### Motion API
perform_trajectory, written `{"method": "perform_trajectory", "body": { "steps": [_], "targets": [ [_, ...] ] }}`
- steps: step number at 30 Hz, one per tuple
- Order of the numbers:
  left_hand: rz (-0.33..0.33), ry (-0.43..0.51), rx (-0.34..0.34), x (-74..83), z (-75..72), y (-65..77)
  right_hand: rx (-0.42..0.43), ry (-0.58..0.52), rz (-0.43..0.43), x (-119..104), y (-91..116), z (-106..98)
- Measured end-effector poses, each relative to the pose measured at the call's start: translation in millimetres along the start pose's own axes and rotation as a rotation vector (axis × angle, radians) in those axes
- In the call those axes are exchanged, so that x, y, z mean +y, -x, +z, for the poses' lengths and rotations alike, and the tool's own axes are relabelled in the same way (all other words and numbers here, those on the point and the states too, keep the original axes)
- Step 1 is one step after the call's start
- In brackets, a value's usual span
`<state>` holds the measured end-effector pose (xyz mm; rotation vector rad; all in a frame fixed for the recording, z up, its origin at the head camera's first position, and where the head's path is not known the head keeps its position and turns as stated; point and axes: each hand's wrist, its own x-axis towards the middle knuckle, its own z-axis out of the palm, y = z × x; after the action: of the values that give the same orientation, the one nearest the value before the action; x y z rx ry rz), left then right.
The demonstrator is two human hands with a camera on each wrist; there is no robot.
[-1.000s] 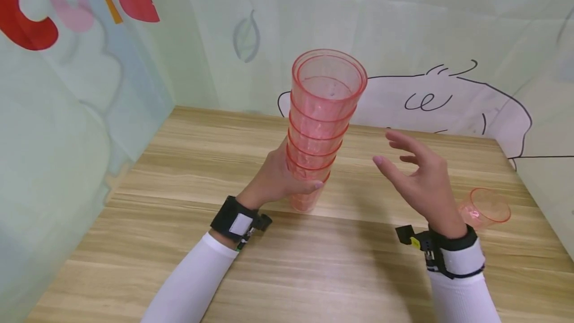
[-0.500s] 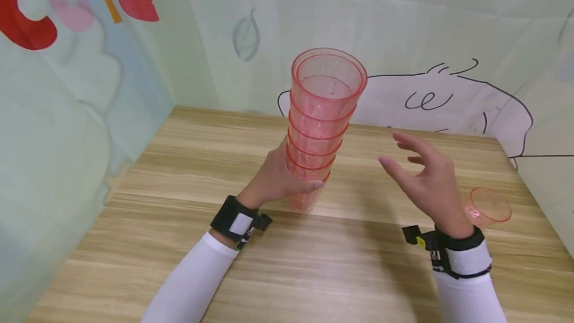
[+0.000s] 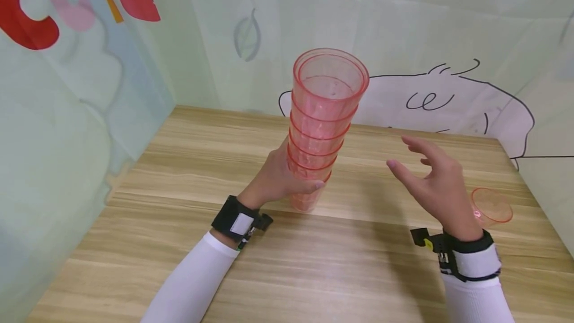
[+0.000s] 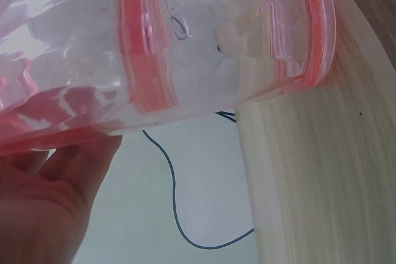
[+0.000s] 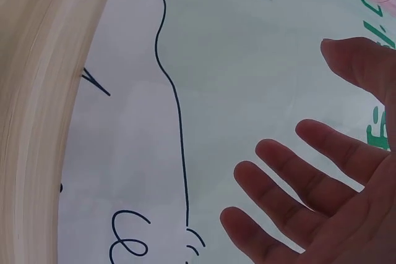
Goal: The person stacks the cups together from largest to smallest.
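A tall stack of clear pink plastic cups (image 3: 320, 113) with red rims stands upright, nested one in another, in the middle of the head view. My left hand (image 3: 280, 176) grips the stack low down, its thumb across the front and the other fingers hidden behind. In the left wrist view the cups (image 4: 204, 41) fill the upper part, with the left hand (image 4: 43, 202) against them. To the right of the stack my right hand (image 3: 437, 183) hovers with spread, loosely bent fingers, holding nothing. A single pink cup (image 3: 495, 207) is partly hidden behind that hand.
The wood-grain table (image 3: 350, 278) meets a printed cloth backdrop (image 3: 215, 54) at its back and sides. Black drawn lines mark the cloth behind the table. Each wrist carries a black strap with a small camera.
My right hand has drifted right, away from the stack, and now covers more of the single cup. The left hand and the stack stay in place.
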<state>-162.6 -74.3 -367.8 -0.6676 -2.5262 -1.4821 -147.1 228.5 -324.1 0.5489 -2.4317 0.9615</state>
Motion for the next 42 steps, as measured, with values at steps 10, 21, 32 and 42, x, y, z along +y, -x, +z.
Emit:
{"method": "perform_trajectory", "body": {
  "steps": [10,21,32,42],
  "targets": [
    [-0.018,0.0,-0.008,-0.7,1.6,0.9,-0.009,0.046,0.002,10,5,-7],
    [0.001,0.026,-0.019,-1.7,2.7,0.7,-0.04,0.095,0.054,19,10,-15],
    [0.01,0.033,-0.008,-1.5,1.2,0.2,-0.067,0.119,0.16,29,9,-27],
    [0.034,0.061,-0.017,-1.6,1.1,-0.4,-0.119,0.189,0.247,34,13,-41]
  ]
}}
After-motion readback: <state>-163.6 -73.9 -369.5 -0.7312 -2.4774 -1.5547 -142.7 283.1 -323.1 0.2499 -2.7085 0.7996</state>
